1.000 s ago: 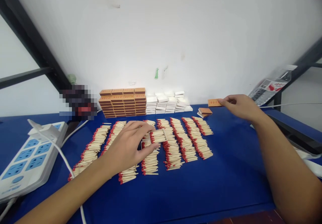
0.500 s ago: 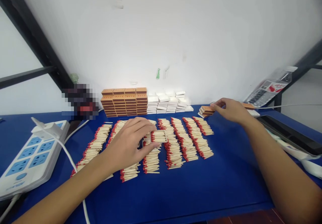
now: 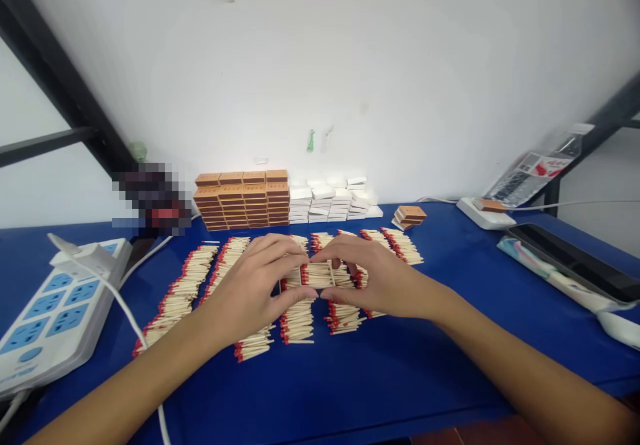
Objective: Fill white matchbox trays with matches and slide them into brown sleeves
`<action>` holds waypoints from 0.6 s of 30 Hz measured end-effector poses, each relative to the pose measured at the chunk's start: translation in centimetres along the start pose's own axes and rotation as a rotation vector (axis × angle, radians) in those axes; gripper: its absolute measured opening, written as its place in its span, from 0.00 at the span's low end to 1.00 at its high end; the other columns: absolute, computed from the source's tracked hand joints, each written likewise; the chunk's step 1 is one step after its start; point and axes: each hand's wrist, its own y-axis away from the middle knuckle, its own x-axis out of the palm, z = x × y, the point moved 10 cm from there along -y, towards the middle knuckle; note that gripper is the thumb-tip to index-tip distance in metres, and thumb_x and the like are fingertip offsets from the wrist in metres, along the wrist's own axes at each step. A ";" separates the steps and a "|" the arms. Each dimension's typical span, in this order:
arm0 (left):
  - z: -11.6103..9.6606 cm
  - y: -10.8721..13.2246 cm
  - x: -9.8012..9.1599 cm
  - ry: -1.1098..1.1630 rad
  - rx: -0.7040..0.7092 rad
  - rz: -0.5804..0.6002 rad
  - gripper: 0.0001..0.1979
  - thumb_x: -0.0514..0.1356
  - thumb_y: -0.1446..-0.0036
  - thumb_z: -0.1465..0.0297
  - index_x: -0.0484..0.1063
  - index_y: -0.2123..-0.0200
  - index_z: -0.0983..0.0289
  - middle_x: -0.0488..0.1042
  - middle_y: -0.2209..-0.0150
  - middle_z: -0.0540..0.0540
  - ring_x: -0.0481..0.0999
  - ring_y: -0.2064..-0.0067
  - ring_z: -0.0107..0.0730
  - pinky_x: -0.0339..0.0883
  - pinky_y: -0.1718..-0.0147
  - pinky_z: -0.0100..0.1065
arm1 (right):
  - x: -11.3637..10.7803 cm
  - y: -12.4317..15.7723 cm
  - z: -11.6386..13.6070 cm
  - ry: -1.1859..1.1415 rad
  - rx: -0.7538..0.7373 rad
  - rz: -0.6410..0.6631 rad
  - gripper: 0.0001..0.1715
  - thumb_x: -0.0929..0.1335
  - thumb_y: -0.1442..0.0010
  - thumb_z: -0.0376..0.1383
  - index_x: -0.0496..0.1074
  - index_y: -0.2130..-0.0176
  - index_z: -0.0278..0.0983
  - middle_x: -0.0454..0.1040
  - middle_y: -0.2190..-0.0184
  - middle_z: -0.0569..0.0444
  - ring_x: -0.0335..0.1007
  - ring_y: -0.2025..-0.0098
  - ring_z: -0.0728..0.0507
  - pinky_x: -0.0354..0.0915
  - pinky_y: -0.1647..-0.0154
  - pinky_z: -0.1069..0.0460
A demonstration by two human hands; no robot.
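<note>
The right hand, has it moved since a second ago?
Yes. The right hand has come left and nearer, away from the small orange box pile, to the match tray in the left hand.

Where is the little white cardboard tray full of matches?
In the head view, the little white cardboard tray is mid-table, pinched between the left hand and right hand, above the rows of red-tipped wooden matches.

Both hands holding a filled match tray

The left hand [image 3: 250,288] and right hand [image 3: 377,278] are pinching a small tray [image 3: 316,275] of matches above rows of matches [image 3: 345,311] lying on the blue table [image 3: 450,358].
</note>
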 end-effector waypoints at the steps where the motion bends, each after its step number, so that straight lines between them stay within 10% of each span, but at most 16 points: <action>1: 0.0 0.0 0.0 -0.001 0.001 -0.001 0.19 0.70 0.33 0.62 0.77 0.42 0.60 0.82 0.48 0.60 0.78 0.42 0.49 0.73 0.43 0.52 | 0.2 -0.1 -0.2 -0.011 0.001 -0.001 0.24 0.75 0.33 0.51 0.78 0.40 0.51 0.81 0.51 0.52 0.76 0.49 0.38 0.72 0.44 0.40; 7: 0.2 -0.2 -0.7 -0.083 0.002 -0.055 0.21 0.69 0.32 0.58 0.76 0.42 0.61 0.83 0.47 0.62 0.79 0.44 0.50 0.73 0.44 0.53 | -2.1 0.0 -4.2 0.072 0.102 -0.063 0.21 0.76 0.35 0.50 0.81 0.45 0.47 0.81 0.51 0.50 0.75 0.58 0.41 0.72 0.54 0.43; 14: 1.0 -0.4 -1.5 -0.105 -0.002 -0.088 0.13 0.66 0.29 0.62 0.76 0.47 0.63 0.83 0.52 0.60 0.80 0.49 0.47 0.72 0.46 0.52 | -2.6 0.2 -7.0 0.097 0.147 0.001 0.25 0.78 0.39 0.53 0.82 0.46 0.47 0.81 0.51 0.49 0.73 0.46 0.35 0.70 0.45 0.38; 18: 1.1 -0.2 -1.5 -0.114 0.003 -0.103 0.12 0.65 0.29 0.62 0.77 0.49 0.63 0.84 0.53 0.60 0.80 0.49 0.47 0.72 0.46 0.51 | -7.6 1.5 -9.3 0.259 0.172 -0.111 0.28 0.75 0.36 0.55 0.78 0.41 0.48 0.78 0.42 0.46 0.72 0.40 0.33 0.69 0.40 0.35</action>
